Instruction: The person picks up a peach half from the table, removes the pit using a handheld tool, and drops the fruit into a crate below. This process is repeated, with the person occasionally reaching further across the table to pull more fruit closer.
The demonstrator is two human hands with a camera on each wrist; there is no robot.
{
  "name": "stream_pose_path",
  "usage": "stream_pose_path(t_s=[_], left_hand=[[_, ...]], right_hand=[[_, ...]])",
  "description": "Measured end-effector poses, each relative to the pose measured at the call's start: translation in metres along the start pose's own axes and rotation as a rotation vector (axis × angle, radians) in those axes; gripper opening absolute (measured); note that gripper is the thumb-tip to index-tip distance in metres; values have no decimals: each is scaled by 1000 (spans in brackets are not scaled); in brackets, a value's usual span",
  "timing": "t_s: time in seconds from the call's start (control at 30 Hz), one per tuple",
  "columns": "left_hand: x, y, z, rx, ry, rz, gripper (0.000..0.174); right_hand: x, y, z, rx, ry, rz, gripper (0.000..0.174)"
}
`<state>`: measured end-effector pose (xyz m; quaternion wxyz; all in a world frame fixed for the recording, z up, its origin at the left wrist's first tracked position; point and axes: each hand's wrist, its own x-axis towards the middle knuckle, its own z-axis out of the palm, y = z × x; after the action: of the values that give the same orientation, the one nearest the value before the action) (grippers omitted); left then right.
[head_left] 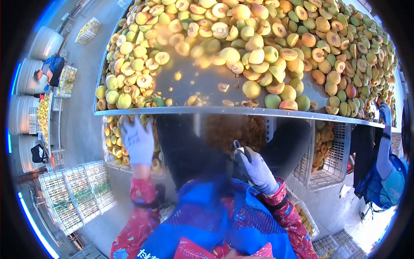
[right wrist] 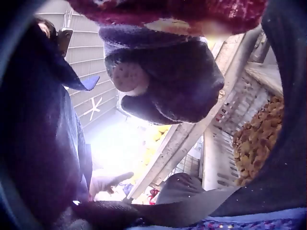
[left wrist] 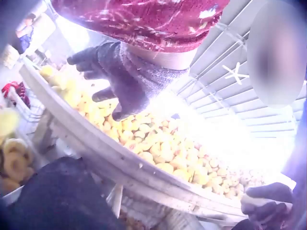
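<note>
Left hand (head_left: pixel 138 140) splayed, right hand (head_left: pixel 256 169) curled

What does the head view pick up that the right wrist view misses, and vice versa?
Only head view: the metal-tipped tool's tip beyond the right hand, large round tubs and the stacked pale crates on the floor.

Only right wrist view: the ribbed ceiling and a white ceiling fan.

Both: the two hands, with the left hand open, the table edge, yellow fruit, and brown pieces in a slatted crate.
</note>
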<state>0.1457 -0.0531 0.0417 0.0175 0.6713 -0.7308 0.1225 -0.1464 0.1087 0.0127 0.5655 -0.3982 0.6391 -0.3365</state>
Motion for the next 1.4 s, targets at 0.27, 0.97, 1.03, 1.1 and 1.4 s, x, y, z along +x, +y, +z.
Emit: stream_pose_path(t_s=[0.27,0.97,1.03,1.1,1.4], left_hand=[[165,205,38,-310,221,842,52],[-29,123,-9,-1124,-38,745,34],[-35,125,-5,-1190,-107,647,35],[-40,128,0,-1206,-139,569,33],[-56,148,-17,-1432,-289,220,30]], right_hand=[[1,-23,-13,-68,1,-124,22],[1,-60,18,-479,252,-350,15],[1,-56,20,-458,240,-389,14],[2,-49,23,-403,231,-389,14],[-3,-43,9,1106,-383,356,33]])
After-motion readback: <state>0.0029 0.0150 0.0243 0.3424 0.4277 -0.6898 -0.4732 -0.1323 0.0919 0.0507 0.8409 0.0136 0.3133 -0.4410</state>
